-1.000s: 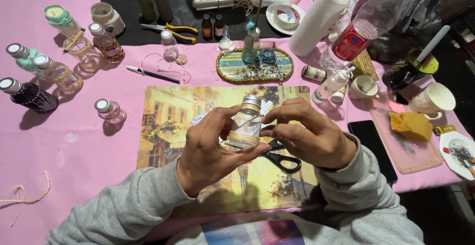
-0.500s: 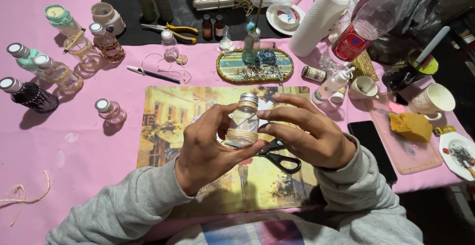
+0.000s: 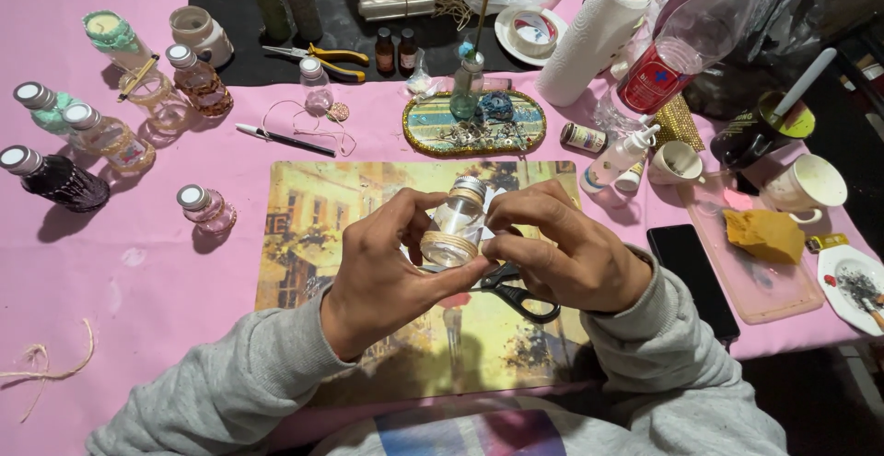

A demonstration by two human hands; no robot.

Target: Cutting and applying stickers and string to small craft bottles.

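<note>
Both hands hold a small clear glass bottle (image 3: 454,223) with a silver cap and a band of tan twine wound near its base, raised over a picture placemat (image 3: 304,235). My left hand (image 3: 387,267) cups the bottle from the left and below, thumb and fingers on its side. My right hand (image 3: 566,253) grips it from the right, fingertips by the twine. Black-handled scissors (image 3: 520,295) lie on the placemat under my right hand.
Several decorated small bottles (image 3: 101,134) stand at the left on the pink cloth. An oval tray (image 3: 474,124) with beads, pliers (image 3: 318,55), a pen (image 3: 281,140), a paper towel roll (image 3: 599,32), a plastic bottle (image 3: 691,41), cups, a black phone (image 3: 691,276) and a pink tray (image 3: 764,281) with a yellow sponge surround the mat.
The bottle has turned a little in my hands and my fingers have shifted around the twine band; the hands stay over the same spot on the placemat.
</note>
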